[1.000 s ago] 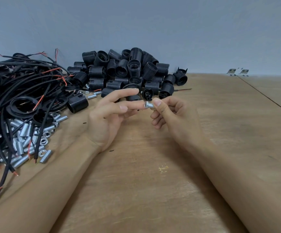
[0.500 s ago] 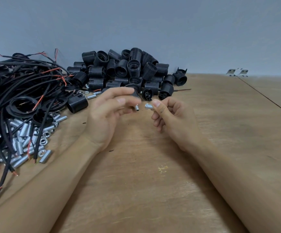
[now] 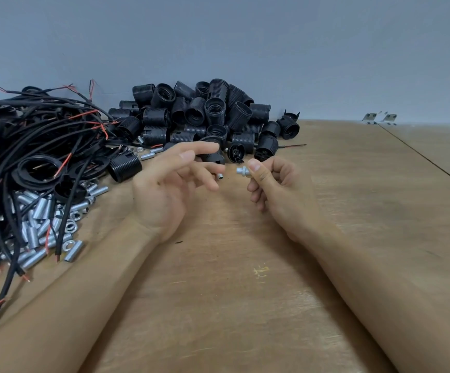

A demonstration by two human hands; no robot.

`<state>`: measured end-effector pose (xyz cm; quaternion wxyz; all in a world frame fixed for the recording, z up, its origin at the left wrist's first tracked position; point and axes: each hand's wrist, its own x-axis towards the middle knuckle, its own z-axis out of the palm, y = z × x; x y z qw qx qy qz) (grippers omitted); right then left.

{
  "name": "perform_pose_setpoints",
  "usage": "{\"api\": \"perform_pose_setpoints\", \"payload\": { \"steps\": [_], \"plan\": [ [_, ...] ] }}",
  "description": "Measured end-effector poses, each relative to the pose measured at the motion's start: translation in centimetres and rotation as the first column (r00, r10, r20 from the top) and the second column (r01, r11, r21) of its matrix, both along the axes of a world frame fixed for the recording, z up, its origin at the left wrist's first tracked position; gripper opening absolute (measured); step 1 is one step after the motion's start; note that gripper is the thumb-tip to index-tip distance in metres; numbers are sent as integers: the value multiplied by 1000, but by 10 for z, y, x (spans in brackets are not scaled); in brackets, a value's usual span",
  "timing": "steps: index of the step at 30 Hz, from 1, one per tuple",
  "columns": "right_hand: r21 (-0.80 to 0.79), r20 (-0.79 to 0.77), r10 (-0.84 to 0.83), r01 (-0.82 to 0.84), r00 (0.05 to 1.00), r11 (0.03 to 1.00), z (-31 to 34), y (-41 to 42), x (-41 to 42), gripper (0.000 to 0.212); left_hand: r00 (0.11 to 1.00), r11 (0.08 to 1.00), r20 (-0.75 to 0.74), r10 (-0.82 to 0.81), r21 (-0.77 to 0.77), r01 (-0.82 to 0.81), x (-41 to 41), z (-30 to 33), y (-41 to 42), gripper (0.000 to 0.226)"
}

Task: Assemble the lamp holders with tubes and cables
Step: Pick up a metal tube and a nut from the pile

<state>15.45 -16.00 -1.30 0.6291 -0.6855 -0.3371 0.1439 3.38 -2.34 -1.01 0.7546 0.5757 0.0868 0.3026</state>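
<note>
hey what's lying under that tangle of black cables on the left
Silver metal tubes and small ring nuts lie on the wooden table, spilling out from beneath the black cables. How far they run under the tangle is hidden.

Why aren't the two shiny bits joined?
Apart. The left hand holds one tube, the right hand another, with bare table between.

No readable text, label or number appears anywhere.

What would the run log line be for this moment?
left hand: holds tube | right hand: pinches tube with nut | parts apart | lamp holders: piled
</note>
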Motion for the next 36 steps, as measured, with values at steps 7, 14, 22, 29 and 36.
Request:
{"api": "perform_pose_setpoints", "payload": {
  "steps": [7, 14, 22, 29, 36],
  "plan": [
    [15, -11, 48, -47, 999, 999, 0, 0, -2, 27, 984, 983, -152, -98, 139, 119, 4, -5, -2, 43],
    [14, 5, 104, -104, 995, 995, -3, 1, -4, 23, 984, 978, -158, -80, 180, 108, -1, -3, 0, 33],
    [-3, 17, 57, -57, 998, 998, -4, 0, -5, 29, 508, -23, 237, 828, 920, -391, -27, 9, 38, 20],
    [-7, 20, 46, -45, 999, 999, -4, -3, -6, 26, 101, 225, -216, 971, 970, -95, -54, 10, 64, 37],
    [-4, 8, 12, -12, 1000, 1000, -5, -8, -2, 29, 316, 118, -111, 942, 993, -4, -45, 11, 58, 33]
  ]
}}
